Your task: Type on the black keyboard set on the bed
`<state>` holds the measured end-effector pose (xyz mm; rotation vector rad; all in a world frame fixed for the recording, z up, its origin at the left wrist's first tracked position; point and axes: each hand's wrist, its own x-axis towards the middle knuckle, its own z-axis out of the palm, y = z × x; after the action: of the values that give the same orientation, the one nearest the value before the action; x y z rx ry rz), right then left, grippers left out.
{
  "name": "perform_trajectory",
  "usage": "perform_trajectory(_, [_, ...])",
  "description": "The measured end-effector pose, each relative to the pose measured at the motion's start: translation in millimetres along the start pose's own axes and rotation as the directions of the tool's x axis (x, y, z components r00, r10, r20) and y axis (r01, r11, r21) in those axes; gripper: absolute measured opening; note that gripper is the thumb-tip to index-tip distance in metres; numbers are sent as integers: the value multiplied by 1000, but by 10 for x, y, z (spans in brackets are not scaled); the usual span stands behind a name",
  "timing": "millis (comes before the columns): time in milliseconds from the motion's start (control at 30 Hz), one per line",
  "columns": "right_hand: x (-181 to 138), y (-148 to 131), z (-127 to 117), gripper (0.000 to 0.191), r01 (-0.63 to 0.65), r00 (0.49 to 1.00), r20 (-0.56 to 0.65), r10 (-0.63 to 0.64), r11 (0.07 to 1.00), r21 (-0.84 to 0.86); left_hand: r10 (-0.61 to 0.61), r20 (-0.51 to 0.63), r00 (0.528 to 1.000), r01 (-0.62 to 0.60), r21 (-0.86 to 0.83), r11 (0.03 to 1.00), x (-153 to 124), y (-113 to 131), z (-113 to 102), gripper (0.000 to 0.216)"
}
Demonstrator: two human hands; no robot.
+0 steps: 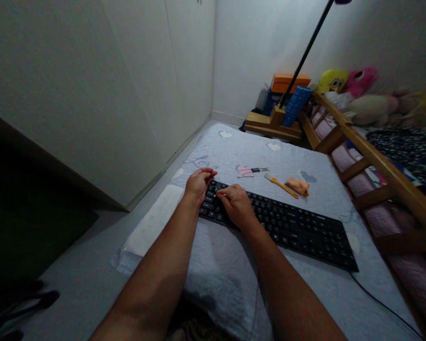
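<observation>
A black keyboard lies slantwise across the cloth-covered table. My left hand rests at its far left corner, fingers loosely bent and slightly apart, with nothing visible in them. Over the left-hand keys, my right hand is closed in a pinch on a small white-tipped stick that looks like a cotton swab; most of it is hidden by the fingers. Beyond the keyboard lie another thin swab-like stick, a black-handled metal tool, a brush with a yellow handle and a crumpled orange cloth.
Left of the keyboard lies a folded white cloth. A cable runs off the keyboard's near right corner. A wooden bed rail borders the right side, and a pale cabinet the left. A stand with a black pole is behind the table.
</observation>
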<state>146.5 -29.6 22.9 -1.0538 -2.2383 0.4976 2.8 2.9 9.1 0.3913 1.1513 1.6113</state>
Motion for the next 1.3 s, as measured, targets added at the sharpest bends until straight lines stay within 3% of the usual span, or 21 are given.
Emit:
perform_trajectory(233, [-4, -3, -19, 16, 16, 999, 36, -17, 1000, 23, 4, 2, 1000, -4, 9, 1000, 2, 4, 1, 16])
perform_trajectory(1300, [-12, 69, -128, 16, -74, 997, -21, 73, 996, -53, -9, -10, 1000, 9, -9, 1000, -18, 12, 15, 17])
